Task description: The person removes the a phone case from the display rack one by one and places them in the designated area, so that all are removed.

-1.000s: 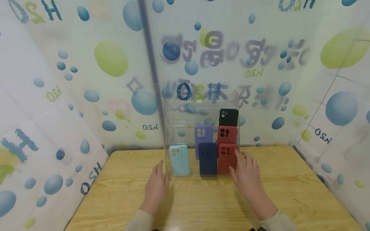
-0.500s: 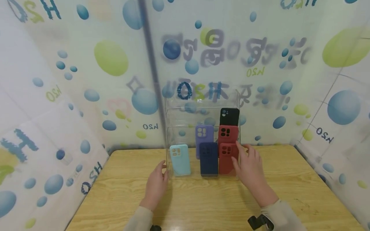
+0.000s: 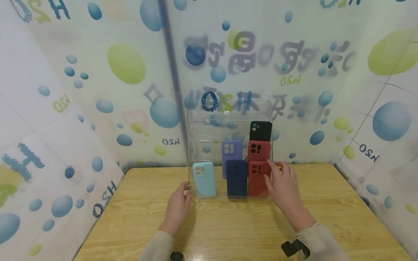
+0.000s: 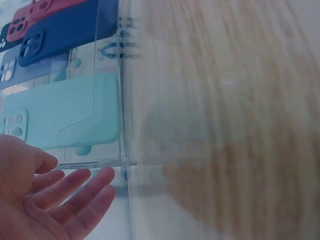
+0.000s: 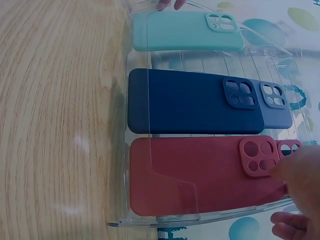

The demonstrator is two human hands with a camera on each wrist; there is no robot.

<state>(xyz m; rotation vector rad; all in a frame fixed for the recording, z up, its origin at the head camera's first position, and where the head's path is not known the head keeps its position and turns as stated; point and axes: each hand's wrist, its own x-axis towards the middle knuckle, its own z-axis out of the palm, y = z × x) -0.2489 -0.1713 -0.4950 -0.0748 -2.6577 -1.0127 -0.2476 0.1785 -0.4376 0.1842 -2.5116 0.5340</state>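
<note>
1. Here, the left hand [image 3: 177,206] lies with relaxed, straight fingers against the left wall of the clear acrylic tiered display stand [image 3: 228,119]; the left wrist view shows its fingers [image 4: 75,192] spread just outside the stand's bottom corner, holding nothing.
2. The right hand [image 3: 284,186] rests on the stand's right wall, fingers loosely extended; its fingertips [image 3: 270,170] touch the outer edge by the front red silicone phone case [image 3: 257,179]. Whether they press the case itself or only the acrylic cannot be told.
3. Just inward of the left hand, in the front row, stands the mint-green silicone phone case [image 3: 204,179].
4. Between the two hands, the dark navy silicone phone case [image 3: 236,178] stands beside the front red one.
5. Behind these, farther from both hands, sit a lilac silicone phone case [image 3: 231,150], a second red phone case [image 3: 259,150] and, topmost, a black phone case [image 3: 260,131].
6. The stand sits on a light wooden table [image 3: 228,228], at its far edge.
</note>
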